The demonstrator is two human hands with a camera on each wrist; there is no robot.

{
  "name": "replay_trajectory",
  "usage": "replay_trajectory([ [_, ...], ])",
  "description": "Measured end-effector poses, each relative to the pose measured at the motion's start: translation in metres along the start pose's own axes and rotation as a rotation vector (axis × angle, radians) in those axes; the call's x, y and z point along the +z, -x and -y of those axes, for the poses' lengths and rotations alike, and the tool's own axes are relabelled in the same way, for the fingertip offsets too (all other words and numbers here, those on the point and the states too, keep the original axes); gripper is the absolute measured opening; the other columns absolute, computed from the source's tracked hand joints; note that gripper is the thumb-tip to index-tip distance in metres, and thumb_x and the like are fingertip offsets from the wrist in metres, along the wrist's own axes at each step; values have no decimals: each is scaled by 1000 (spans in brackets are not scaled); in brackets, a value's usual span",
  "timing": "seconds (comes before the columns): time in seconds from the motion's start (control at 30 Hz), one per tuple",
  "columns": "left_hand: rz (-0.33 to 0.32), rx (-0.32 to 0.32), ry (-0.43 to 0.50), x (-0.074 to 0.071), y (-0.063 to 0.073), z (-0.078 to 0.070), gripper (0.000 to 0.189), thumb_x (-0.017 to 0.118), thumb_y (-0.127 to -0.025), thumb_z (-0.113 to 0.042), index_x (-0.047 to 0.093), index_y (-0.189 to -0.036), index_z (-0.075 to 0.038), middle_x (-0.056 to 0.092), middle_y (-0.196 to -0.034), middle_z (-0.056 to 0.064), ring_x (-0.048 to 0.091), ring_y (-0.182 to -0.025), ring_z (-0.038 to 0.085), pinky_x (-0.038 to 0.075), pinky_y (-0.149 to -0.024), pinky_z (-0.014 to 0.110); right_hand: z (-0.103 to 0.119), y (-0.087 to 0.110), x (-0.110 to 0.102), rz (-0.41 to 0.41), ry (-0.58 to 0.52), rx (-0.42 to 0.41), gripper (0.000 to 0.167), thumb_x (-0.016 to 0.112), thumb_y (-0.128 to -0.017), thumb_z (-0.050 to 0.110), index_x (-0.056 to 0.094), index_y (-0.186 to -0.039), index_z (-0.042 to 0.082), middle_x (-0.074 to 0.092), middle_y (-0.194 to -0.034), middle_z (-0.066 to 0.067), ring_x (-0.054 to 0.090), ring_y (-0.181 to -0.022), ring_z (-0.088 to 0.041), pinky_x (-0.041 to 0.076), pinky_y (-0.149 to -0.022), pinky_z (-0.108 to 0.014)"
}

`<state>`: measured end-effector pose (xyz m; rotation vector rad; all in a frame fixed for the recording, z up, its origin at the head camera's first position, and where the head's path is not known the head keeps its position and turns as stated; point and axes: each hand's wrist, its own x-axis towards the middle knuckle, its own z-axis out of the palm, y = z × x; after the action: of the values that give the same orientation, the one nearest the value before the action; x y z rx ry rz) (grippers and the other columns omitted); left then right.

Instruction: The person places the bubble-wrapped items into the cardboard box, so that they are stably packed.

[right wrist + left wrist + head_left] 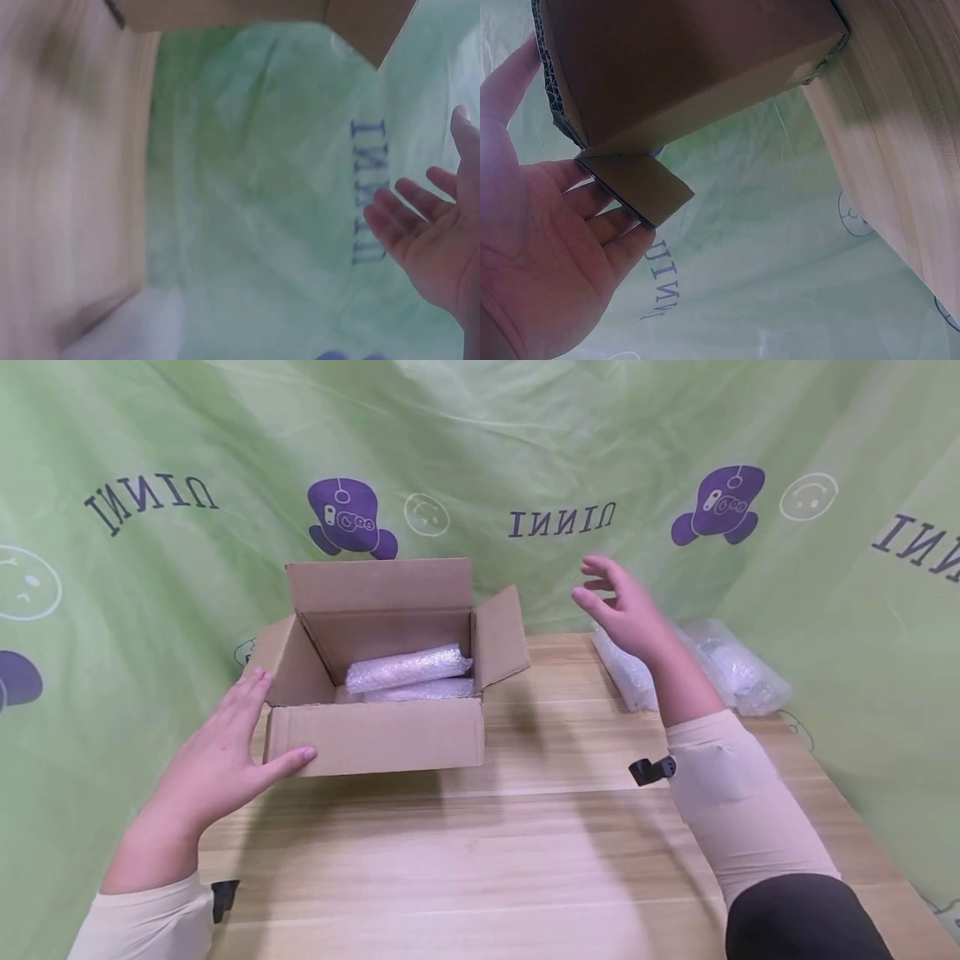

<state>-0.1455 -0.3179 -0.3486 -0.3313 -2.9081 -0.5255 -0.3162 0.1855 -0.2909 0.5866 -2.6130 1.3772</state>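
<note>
An uncovered cardboard box (375, 739) stands left of centre on the table with its flaps folded outward. Inside it lie bubble-wrapped packages (408, 668), one on top of another. My left hand (217, 760) rests at the box's near left corner, its fingers extended along the left flap (641, 187) and its thumb on the front flap. Raised in the air right of the box, my right hand (626, 610) has loosely spread fingers and holds nothing. In the head view it is close to more bubble-wrapped packages (742, 672) at the table's back right, and the forearm partly hides them.
The wooden table (450, 860) runs beneath everything, its right edge slanting toward me. A green printed curtain (525, 443) hangs behind and at both sides. The box's right flap (501, 639) sticks out over the table. Dark camera clips (651, 771) protrude from both sleeves.
</note>
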Motion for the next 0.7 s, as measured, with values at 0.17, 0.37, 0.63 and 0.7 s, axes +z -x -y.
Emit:
replay_trajectory([
  [0.17, 2, -3, 4, 0, 0, 0, 109, 68, -83, -60, 2, -159, -18, -1, -166, 1, 4, -153, 31, 15, -119, 61, -31, 16, -6, -42, 36, 87, 72, 56, -97, 48, 30, -154, 13, 36, -156, -11, 40, -139, -35, 36, -112, -55],
  [0.37, -2, 1, 7, 1, 1, 1, 109, 69, -83, -60, 3, -160, -18, -1, -166, 1, 5, -153, 31, 14, -119, 60, -60, 33, -10, -83, 130, 182, 81, 54, -94, 57, 26, -155, 11, 34, -155, -17, 39, -136, -45, 35, -110, -61],
  [0.63, -14, 13, -3, 1, 1, 1, 109, 69, -84, -59, 4, -159, -17, 1, -166, 1, 7, -153, 30, 15, -120, 58, -91, 54, -8, -96, 299, 257, 84, 55, -94, 57, 29, -153, 3, 38, -151, -25, 39, -135, -47, 33, -108, -64],
  [0.7, -14, 12, -2, 1, 1, 1, 109, 69, -84, -60, 3, -159, -17, 0, -166, 2, 6, -153, 31, 14, -120, 58, -96, 57, -8, -82, 364, 286, 86, 55, -93, 58, 28, -153, 3, 37, -151, -26, 36, -136, -48, 31, -110, -64],
])
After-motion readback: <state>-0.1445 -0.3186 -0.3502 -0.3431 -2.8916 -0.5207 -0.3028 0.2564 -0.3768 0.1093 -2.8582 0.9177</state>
